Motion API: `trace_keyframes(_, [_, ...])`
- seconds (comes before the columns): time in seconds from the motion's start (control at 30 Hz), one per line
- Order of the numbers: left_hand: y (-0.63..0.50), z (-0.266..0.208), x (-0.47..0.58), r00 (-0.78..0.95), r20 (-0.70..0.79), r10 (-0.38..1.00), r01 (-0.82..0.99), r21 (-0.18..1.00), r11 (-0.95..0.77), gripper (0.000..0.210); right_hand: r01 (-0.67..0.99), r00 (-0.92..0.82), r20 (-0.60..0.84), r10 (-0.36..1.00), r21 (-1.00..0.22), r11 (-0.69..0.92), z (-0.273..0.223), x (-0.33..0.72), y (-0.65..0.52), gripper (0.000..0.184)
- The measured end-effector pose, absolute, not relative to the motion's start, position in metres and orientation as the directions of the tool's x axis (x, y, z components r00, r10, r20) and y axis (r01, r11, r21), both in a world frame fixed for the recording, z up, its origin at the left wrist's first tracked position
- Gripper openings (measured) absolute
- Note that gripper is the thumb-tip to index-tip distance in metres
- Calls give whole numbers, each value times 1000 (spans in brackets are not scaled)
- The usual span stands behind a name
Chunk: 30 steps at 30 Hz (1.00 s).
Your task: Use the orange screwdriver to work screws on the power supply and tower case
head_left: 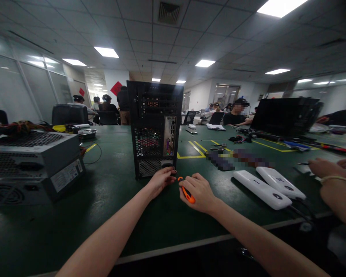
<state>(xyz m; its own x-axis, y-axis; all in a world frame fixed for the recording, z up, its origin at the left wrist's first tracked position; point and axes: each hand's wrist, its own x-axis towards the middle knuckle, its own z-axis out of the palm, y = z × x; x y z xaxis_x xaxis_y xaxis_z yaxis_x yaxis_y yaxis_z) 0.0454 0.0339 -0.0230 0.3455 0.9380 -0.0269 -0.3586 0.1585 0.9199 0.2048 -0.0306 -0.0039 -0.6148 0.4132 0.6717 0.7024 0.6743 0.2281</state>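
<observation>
A black computer case [155, 130] stands upright on the green table, its rear panel with ports and perforated grille turned to me. My left hand [161, 180] is at the lower right corner of that panel, beside the power supply grille [151, 167]. Its fingers are bent together around something small and dark at the fingertips, too small to make out. Just right of it, my right hand [198, 192] is closed around an orange-and-black handled tool [189, 195]. The working end of the tool is hidden, so its exact kind does not show.
Grey power supplies [31, 161] with bundled cables are stacked at left, near a metal bowl [87, 133]. Two white devices [262, 188] lie at right, beside another person's hands [328, 173]. Farther back are a blurred patch, tools and another black case [285, 115].
</observation>
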Motion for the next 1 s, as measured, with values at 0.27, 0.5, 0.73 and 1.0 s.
trace_keyframes(0.27, [31,-18,43,324,-111,940,-389,890,239,18,712,-607,675,419,228,664,-3,204,-33,12])
trace_keyframes(0.5, [33,-22,43,295,-91,951,-422,881,215,20,718,-618,658,430,248,650,-6,203,-32,12])
trace_keyframes(0.73, [35,-23,43,292,-96,952,-425,878,219,18,689,-659,626,416,283,667,-10,203,-30,12])
trace_keyframes(1.0, [33,-22,42,311,-76,947,-399,895,203,20,723,-621,661,422,275,634,-8,202,-35,12])
